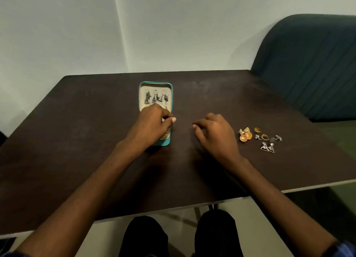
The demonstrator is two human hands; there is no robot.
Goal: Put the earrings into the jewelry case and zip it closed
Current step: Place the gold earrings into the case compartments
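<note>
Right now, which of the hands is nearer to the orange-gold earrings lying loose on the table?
The right hand. It hovers just left of the orange-gold earrings, with bare table between. The left hand is farther left, over the open teal jewelry case.

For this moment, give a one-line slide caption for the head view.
Left hand over open teal jewelry case; loose earrings wait beside right hand.

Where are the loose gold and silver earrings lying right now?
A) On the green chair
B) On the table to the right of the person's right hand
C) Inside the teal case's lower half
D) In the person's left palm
B: the loose earrings lie in a small cluster on the dark table, right of the right hand and far from the teal case.
</note>
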